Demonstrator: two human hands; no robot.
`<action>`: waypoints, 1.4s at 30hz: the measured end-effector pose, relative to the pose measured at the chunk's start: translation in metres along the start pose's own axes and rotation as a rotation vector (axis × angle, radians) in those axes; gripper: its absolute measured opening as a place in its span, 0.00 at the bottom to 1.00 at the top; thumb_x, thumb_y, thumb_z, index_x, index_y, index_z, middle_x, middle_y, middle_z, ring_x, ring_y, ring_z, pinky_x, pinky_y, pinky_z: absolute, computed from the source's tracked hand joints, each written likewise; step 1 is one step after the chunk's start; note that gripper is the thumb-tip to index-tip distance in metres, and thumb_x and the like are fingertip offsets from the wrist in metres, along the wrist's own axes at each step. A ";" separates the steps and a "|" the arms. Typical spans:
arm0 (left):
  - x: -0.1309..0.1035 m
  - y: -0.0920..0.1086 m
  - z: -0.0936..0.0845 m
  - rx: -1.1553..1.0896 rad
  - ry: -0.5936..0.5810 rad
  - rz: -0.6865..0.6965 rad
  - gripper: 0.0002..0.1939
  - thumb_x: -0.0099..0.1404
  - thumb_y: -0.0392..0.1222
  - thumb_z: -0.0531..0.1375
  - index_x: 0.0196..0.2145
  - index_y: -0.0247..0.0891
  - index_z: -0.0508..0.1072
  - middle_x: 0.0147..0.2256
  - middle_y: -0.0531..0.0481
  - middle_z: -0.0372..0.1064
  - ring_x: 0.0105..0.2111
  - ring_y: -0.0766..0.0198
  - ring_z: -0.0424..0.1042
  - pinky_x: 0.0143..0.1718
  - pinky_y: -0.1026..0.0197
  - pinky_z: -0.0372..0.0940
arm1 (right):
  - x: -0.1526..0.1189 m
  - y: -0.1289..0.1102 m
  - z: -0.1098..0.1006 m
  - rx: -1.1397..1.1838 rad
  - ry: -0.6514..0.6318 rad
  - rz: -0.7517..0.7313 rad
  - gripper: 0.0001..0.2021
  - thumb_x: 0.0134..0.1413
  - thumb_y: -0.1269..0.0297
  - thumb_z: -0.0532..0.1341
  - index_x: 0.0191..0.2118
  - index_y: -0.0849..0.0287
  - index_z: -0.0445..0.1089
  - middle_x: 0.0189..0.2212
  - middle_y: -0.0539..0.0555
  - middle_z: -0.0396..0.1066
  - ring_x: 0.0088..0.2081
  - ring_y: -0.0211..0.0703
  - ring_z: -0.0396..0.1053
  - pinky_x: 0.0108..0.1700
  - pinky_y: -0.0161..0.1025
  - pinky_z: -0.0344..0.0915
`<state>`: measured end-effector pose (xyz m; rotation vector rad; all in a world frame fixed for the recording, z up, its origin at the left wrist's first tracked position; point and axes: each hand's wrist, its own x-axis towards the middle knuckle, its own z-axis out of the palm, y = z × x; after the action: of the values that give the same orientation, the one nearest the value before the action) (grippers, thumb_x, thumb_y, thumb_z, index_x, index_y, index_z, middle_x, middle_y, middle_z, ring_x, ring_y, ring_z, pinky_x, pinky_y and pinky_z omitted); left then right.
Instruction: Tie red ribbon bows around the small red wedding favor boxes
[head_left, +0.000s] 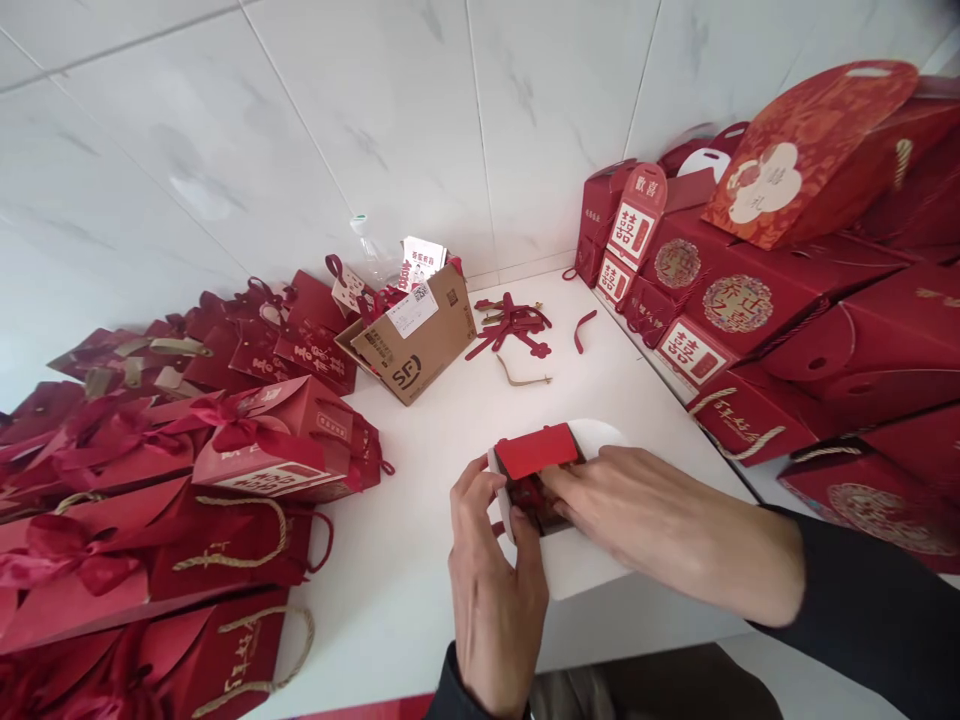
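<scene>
At the lower centre of the frame, an open paper box, white with outspread flaps (581, 570), sat on a white desk (405, 570), a bright red panel (538, 452) showing along its far side. The left hand (495, 575) had its fingers half curled about the box's left side, thumb over the near edge, holding it. The right hand (649, 515) reached in from the right with bent fingers inside the opening; their tips were partly hidden, so whether they gripped anything could not be told. Beyond, near the centre, lay a loose heap of dark red strips (516, 325) and one thin beige strip (517, 378), beside a brown cardboard carton (427, 345) with a white label. Red gift boxes with ribbon bows (330, 425) filled the left of the frame; stacked red patterned gift boxes (709, 275) filled the right.
</scene>
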<state>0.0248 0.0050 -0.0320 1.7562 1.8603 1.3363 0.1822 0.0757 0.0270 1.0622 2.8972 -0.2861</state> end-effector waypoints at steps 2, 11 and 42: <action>-0.002 0.000 -0.001 0.018 -0.030 0.030 0.16 0.71 0.28 0.53 0.52 0.46 0.66 0.56 0.42 0.66 0.51 0.58 0.75 0.44 0.57 0.75 | 0.003 -0.003 -0.002 -0.083 -0.073 0.074 0.26 0.53 0.85 0.59 0.58 0.64 0.66 0.25 0.51 0.74 0.21 0.49 0.72 0.23 0.42 0.50; -0.004 0.004 -0.004 0.100 -0.112 0.043 0.25 0.70 0.26 0.52 0.59 0.46 0.69 0.58 0.40 0.65 0.46 0.59 0.79 0.39 0.61 0.77 | 0.037 0.010 0.011 0.170 0.031 -0.075 0.05 0.60 0.75 0.62 0.36 0.61 0.73 0.32 0.55 0.77 0.32 0.47 0.75 0.31 0.41 0.57; 0.021 -0.010 -0.008 0.293 -0.310 -0.074 0.27 0.68 0.39 0.56 0.64 0.38 0.69 0.50 0.39 0.74 0.51 0.46 0.72 0.50 0.41 0.71 | 0.000 0.024 0.012 -0.053 0.221 -0.133 0.18 0.54 0.84 0.59 0.48 0.63 0.72 0.37 0.58 0.74 0.42 0.54 0.69 0.46 0.49 0.62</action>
<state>0.0075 0.0216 -0.0267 1.8805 1.9915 0.7409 0.1975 0.0913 0.0114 0.9505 3.1585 -0.1013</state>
